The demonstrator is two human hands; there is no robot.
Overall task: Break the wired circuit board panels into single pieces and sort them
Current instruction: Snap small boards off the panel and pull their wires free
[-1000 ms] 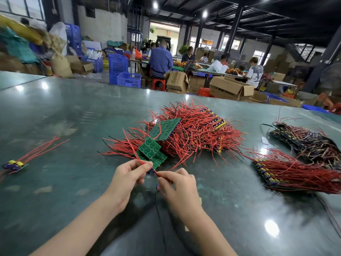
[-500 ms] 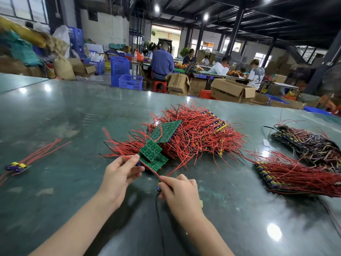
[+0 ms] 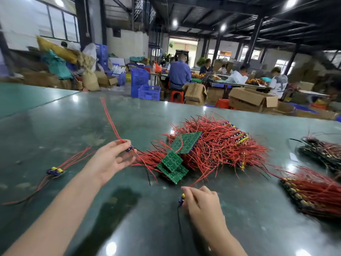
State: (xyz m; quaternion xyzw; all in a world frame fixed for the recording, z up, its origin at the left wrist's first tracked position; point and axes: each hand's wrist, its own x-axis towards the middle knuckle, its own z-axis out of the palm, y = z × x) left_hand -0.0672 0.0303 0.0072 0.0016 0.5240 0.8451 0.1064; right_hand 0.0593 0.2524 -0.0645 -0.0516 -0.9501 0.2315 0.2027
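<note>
Green work table point(image 3: 55, 130): broad glossy surface on which all stock is laid. Main heap of wired panels point(image 3: 217, 146): a red-wired tangle lying beyond and between the two hands, with several green panels point(image 3: 172, 163) exposed at its near edge, just beyond the right hand and to the inner side of the left; unbroken stock is judged to remain plentiful here. Sorted bundle point(image 3: 313, 193): rows of red-wired boards stacked well out to the outer side of the right hand; a darker bundle point(image 3: 324, 154) is seen beyond it. Left hand point(image 3: 110, 161): raised above the table, a single broken-off piece point(image 3: 129, 148) pinched between thumb and forefinger, its red leads trailing upward and away. Right hand point(image 3: 201, 202): low near the table, fingers curled round a second small piece point(image 3: 181, 198) with a black lead hanging toward the body. Small sorted group point(image 3: 55, 171): a few separated pieces set down well to the outer side of the left hand; the left-hand piece is judged best laid there, leads aligned with those already placed so that tangling is avoided, with the right-hand piece sorted likewise before the next panel is drawn from the heap.
</note>
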